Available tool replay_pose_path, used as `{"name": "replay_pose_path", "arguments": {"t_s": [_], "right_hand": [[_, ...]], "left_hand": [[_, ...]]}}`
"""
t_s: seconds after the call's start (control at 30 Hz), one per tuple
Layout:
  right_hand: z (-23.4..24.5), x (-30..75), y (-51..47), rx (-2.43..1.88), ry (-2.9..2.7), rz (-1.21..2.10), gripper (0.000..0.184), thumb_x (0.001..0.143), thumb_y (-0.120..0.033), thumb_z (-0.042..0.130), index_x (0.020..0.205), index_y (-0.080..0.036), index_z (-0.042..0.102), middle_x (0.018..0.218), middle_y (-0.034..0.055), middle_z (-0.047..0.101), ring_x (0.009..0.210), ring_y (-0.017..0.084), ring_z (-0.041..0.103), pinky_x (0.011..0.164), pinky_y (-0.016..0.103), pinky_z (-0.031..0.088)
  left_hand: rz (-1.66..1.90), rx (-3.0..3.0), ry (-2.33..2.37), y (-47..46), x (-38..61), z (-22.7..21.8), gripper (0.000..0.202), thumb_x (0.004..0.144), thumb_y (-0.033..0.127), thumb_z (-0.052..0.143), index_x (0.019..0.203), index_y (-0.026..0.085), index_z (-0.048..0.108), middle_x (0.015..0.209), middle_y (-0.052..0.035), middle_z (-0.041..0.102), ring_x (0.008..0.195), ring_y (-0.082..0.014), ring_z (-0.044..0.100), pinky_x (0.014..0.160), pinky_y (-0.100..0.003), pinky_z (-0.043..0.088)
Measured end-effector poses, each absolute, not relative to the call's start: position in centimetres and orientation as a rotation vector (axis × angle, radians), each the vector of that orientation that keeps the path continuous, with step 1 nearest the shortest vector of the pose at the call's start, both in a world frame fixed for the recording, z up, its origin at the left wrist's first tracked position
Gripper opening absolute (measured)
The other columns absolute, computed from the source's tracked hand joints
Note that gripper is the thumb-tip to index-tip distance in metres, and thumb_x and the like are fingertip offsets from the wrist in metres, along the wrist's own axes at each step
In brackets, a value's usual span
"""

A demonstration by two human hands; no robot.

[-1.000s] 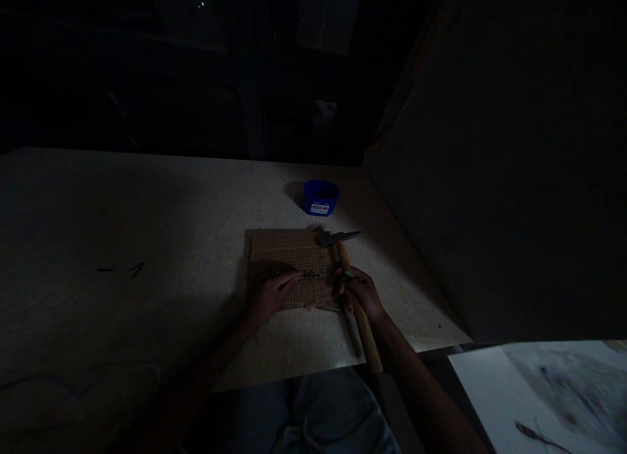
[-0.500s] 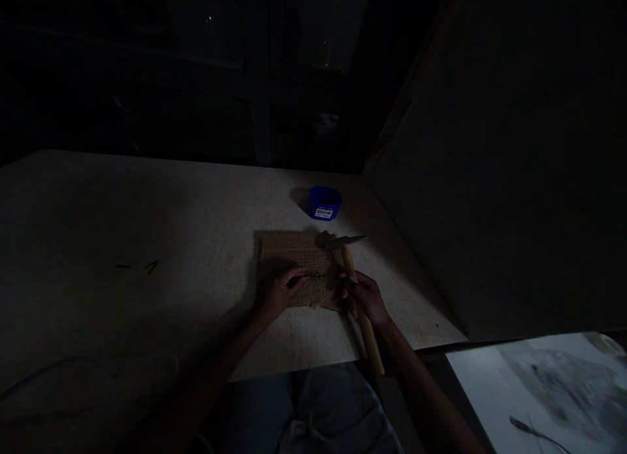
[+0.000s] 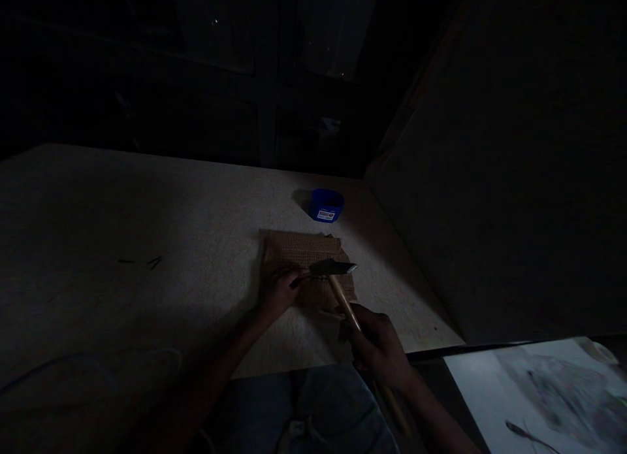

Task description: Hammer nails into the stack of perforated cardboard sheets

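Observation:
My right hand (image 3: pixel 379 343) is wrapped round the wooden handle of a hammer (image 3: pixel 345 301). Its metal head is over a flat brown pad (image 3: pixel 294 245) with a coarse, woven-looking surface and ragged right edge. Resting at the pad's left side, my left hand (image 3: pixel 281 292) has its fingertips pinched together close to the hammer head. Whatever those fingertips hold is too dark and small to make out. The hammer head hides the middle of the pad.
A blue plastic tub (image 3: pixel 326 206) with a white label stands behind the pad. Several thin dark pieces (image 3: pixel 155 262) lie to the left on the pale table (image 3: pixel 206 212). A dark panel (image 3: pixel 490 212) rises at right. A white sheet (image 3: pixel 470 375) lies below it, lower right.
My right hand has moved back towards me and gripped the hammer lower on its handle. The hammer head has swung left over the pad. My left hand has stayed nearly in place.

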State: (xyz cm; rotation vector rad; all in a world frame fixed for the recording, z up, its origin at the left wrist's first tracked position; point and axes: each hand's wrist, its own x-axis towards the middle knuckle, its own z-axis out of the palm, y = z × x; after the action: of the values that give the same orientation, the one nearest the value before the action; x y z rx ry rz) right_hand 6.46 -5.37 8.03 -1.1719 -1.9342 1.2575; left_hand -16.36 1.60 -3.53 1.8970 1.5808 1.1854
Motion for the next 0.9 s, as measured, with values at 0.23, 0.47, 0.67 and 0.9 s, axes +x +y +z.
{"name": "replay_pose_path", "arguments": {"t_s": [0.23,0.47,0.67,0.9], "right_hand": [[6.5,5.3,-4.7,-1.383,-1.856,1.261,0.029,0.089,-0.035,0.049,0.097,-0.017,0.07,0.064,-0.0002,0.064,0.039,0.013,0.055,0.039,0.022,0.039],[5.8,5.3,-4.0,-1.295,-1.975,1.129,0.025,0.083,-0.025,0.053,0.095,-0.017,0.074,0.067,0.0019,0.067,0.061,0.018,0.062,0.054,0.024,0.046],[5.8,6.0,-4.7,-1.278,-1.762,1.304,0.025,0.084,-0.035,0.055,0.092,-0.017,0.071,0.06,-0.0012,0.06,0.038,0.012,0.052,0.037,0.021,0.04],[3.3,6.7,-2.8,-1.302,-1.268,1.436,0.035,0.08,-0.049,0.066,0.092,-0.016,0.068,0.057,-0.002,0.061,0.03,0.008,0.043,0.029,0.02,0.032]], "left_hand": [[1.144,1.752,1.58,1.7,-16.1,-3.4,0.045,0.08,0.016,0.066,0.123,0.027,0.064,0.093,-0.0015,0.078,0.085,-0.0171,0.074,0.082,-0.03,0.058],[1.083,1.766,1.61,1.7,-16.0,-3.1,0.039,0.078,0.013,0.066,0.115,0.026,0.068,0.095,-0.0028,0.077,0.089,-0.019,0.073,0.081,-0.031,0.057],[1.103,1.816,1.554,1.8,-16.2,-3.3,0.025,0.082,0.016,0.065,0.104,0.026,0.071,0.1,-0.0026,0.077,0.093,-0.018,0.072,0.083,-0.03,0.057],[1.128,1.783,1.459,1.7,-16.0,-3.1,0.028,0.086,0.026,0.064,0.114,0.024,0.07,0.098,-0.0038,0.076,0.089,-0.0171,0.071,0.083,-0.031,0.057]]}}
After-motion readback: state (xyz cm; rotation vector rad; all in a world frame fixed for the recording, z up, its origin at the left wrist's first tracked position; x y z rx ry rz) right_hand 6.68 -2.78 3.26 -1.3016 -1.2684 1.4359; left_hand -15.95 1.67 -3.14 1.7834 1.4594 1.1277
